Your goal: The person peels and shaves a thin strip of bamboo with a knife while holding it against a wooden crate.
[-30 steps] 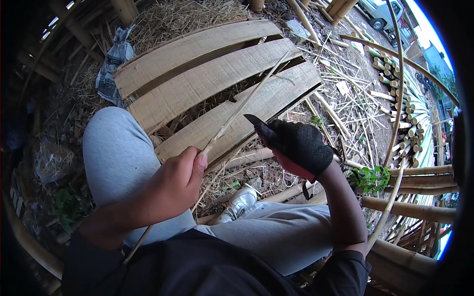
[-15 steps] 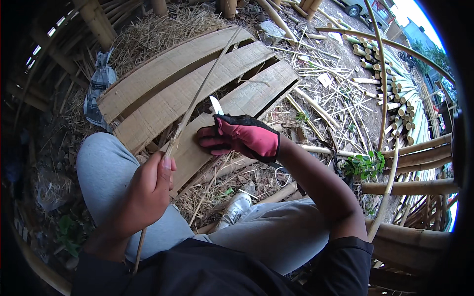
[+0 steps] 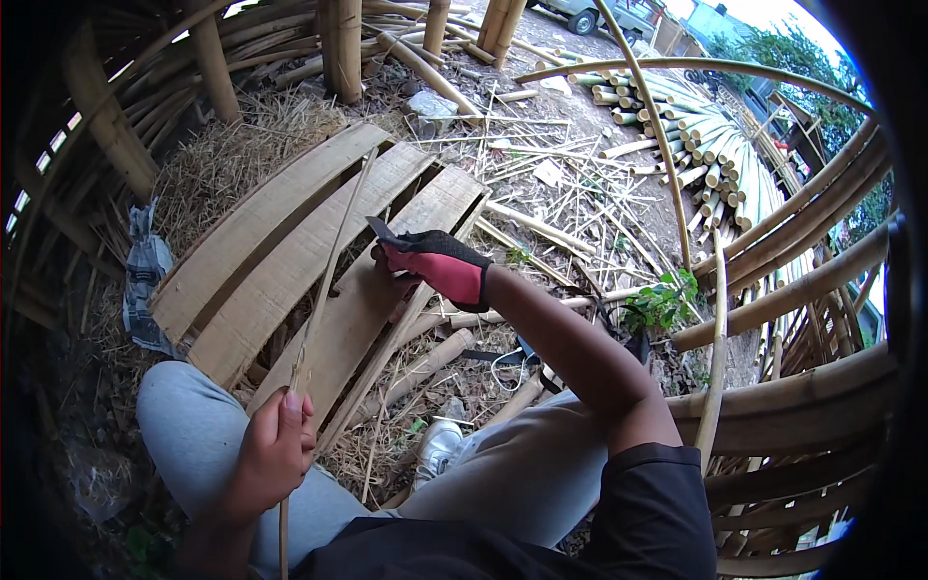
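Note:
My bare left hand is closed round a long thin bamboo strip. The strip slants up and away over the wooden planks, and its lower end comes out beneath the fist beside my leg. On my right hand is a red and black glove, its fingers wrapped round a knife whose handle they hide. Its short blade points to the left, apart from the strip. Below both hands lies a slatted top of several pale planks with gaps between them.
Straw and split bamboo offcuts litter the ground. At the far right lies a stack of bamboo poles. A bamboo rail runs close by my right arm. A crumpled sack rests left of the planks.
The view has swung, so the surroundings sit lower and further left. My right hand has moved away along the strip, and the blade has turned from upward to leftward. Both grips stay closed.

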The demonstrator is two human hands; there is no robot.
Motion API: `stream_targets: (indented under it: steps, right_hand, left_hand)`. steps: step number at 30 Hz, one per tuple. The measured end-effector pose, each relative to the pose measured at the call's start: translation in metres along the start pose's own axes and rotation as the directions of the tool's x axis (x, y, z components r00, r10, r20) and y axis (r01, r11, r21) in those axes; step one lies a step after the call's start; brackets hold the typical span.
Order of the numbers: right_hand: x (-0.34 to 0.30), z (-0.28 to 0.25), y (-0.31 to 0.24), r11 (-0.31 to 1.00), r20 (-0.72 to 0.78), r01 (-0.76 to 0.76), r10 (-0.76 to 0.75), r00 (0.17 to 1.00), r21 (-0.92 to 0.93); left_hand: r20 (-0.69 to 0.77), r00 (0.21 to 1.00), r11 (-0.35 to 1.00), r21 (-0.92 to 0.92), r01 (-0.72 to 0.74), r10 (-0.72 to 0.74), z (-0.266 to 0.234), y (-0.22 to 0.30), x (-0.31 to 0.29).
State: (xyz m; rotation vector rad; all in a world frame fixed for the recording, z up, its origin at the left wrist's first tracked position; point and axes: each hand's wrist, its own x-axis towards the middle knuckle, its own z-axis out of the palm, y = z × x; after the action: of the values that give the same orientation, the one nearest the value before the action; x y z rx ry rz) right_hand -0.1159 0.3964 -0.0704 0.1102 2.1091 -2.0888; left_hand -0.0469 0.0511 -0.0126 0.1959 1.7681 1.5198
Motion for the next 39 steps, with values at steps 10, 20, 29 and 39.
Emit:
stream_targets:
  steps: [10,20,29,39]
  right_hand:
    - [-0.063,0.051,-0.032,0.295,-0.055,0.120,-0.521,0.852,-0.948]
    - [-0.102,0.094,0.005,0.240,0.265,0.345,-0.310,0.913,-0.907]
    - [-0.087,0.099,0.035,0.068,0.237,0.287,-0.401,0.885,-0.956]
    - [-0.062,0.089,0.043,-0.007,0.223,0.254,-0.505,0.834,-0.967]
  left_hand:
    - [0.050,0.990,0.963,0.241,0.118,-0.133,0.007,-0.010,0.005]
    - [0.040,0.988,0.722,0.679,-0.135,0.147,0.023,-0.024,0.011]
    - [0.041,0.983,0.688,0.709,-0.156,0.180,0.015,-0.023,0.010]
    - [0.011,0.982,0.709,0.690,-0.144,0.188,0.010,-0.020,0.011]
